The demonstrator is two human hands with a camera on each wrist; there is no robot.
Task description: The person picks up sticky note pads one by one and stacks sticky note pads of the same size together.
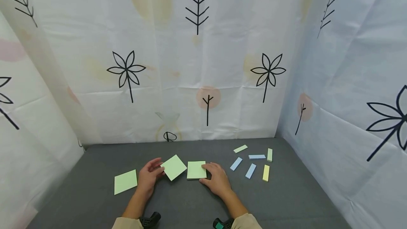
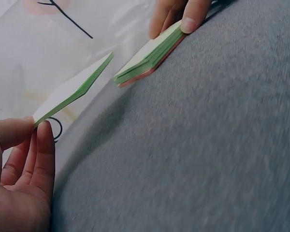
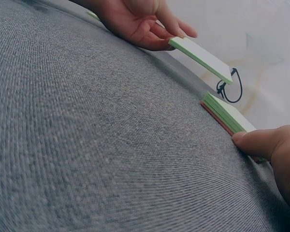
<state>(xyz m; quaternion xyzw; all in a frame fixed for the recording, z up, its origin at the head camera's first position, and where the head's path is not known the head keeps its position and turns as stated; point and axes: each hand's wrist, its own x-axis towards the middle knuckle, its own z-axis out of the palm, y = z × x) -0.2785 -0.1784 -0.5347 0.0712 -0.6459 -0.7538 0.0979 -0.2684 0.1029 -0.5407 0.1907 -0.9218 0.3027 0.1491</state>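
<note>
Pad (image 1: 174, 168) aloft, tilted, left hand (image 1: 149, 176) pinching

No text, brand or number could be read in any view. Tops of the green pads (image 1: 173, 168) looked plain, same for the small coloured strips (image 1: 266, 173). The backdrop (image 1: 229, 63) bore black plant drawings (image 1: 198, 13); a looped black mark (image 1: 170, 136) near its bottom looked letter-like, unreadable. Wrist devices (image 1: 150, 219): nothing legible.
</note>
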